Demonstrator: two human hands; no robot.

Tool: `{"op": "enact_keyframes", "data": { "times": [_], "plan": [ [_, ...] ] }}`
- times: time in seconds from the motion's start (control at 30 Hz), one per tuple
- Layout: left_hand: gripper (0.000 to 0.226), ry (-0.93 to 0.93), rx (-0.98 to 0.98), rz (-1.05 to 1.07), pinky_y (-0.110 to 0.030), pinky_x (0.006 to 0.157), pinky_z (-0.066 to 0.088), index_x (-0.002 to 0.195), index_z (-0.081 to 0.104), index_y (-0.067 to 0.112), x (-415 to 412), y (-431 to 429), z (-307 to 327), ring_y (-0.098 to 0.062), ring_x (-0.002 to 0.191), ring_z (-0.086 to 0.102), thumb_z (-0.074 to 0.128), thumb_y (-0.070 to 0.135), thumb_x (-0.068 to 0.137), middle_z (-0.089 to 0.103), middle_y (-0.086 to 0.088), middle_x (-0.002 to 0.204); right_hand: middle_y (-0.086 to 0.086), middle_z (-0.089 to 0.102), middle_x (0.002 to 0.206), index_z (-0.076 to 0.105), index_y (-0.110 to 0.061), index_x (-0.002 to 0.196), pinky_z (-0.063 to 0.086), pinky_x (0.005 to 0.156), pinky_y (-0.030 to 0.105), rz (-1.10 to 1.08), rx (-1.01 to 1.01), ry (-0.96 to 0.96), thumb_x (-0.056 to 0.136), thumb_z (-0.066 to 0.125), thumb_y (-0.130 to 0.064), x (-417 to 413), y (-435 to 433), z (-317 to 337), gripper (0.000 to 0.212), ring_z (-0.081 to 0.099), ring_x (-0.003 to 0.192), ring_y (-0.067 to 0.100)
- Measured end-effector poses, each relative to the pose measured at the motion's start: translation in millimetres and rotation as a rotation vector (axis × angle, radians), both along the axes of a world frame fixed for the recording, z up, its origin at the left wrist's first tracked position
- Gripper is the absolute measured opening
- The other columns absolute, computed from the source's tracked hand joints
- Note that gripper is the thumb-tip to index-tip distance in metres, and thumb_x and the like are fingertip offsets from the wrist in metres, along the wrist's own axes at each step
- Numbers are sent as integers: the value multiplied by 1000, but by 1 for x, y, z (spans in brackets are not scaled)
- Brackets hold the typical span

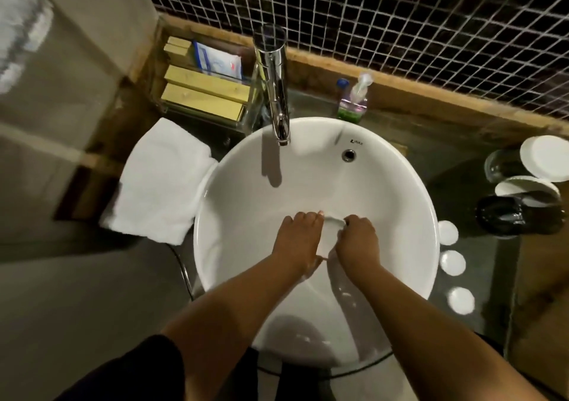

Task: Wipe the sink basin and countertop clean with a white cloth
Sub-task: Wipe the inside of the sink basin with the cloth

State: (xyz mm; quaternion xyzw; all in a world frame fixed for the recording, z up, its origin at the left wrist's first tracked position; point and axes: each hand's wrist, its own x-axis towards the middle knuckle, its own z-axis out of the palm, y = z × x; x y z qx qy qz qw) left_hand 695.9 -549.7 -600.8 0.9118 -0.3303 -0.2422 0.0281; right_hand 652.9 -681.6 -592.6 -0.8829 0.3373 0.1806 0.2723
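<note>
**Both hands on the cloth at the bottom of the basin**

Nearest the camera, two bare forearms reach down into the round white ceramic sink basin. The left hand lies flat with its fingers together, pressing down; the right hand is curled closed, and appears to pinch an edge of the small white wiping cloth. White on white, the cloth's outline is hard to make out. It sits between and under the two hands, at the basin's lowest part, its long axis running roughly left to right. Both hands are equally near it, so either could lead the next stroke.

Further back, the tall chrome tap overhangs the bowl. A folded white towel rests on the dark countertop to the left, touching the rim.
</note>
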Motion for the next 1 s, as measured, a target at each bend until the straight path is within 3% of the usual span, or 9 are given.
{"op": "enact_keyframes", "data": {
  "times": [0.13, 0.33, 0.47, 0.67, 1.0],
  "plan": [
    [102, 37, -42, 24, -40, 103, 36, 155, 17, 17, 1, 7, 15, -27, 130, 42, 79, 39, 76, 40, -4, 151, 9, 65, 90, 54, -10, 103, 48, 67, 34, -6, 20, -24, 94, 57, -7, 1, 3, 26, 11, 58, 74, 22],
    [96, 31, -129, 103, -39, 105, 34, 157, 12, 18, 6, 23, 52, -25, 136, 36, 70, 22, 81, 30, -3, 158, 1, 60, 88, 51, -16, 102, 55, 73, 37, 95, -4, -215, 96, 61, -24, 7, 14, 75, 14, 61, 76, 20],
    [92, -17, -134, 150, -40, 103, 39, 156, 17, 16, 10, 31, 74, -26, 133, 40, 70, 26, 81, 34, -5, 156, -7, 50, 75, 47, -20, 88, 42, 59, 29, 203, -66, -310, 96, 56, -19, 11, 17, 97, 12, 50, 64, 9],
    [90, -79, -152, 161, -40, 101, 40, 156, 17, 19, 8, 44, 91, -26, 130, 43, 69, 32, 83, 36, -5, 154, 1, 52, 88, 45, -20, 93, 44, 65, 35, 344, -128, -272, 85, 49, 7, 4, 21, 119, 28, 49, 79, 23],
    [84, -92, -167, 169, -42, 95, 40, 157, 17, 17, 4, 56, 100, -29, 127, 44, 62, 30, 88, 35, -8, 154, 9, 58, 98, 48, -15, 100, 51, 65, 43, 453, -198, -291, 81, 53, 9, 1, 26, 123, 31, 51, 82, 27]
  ]
}}
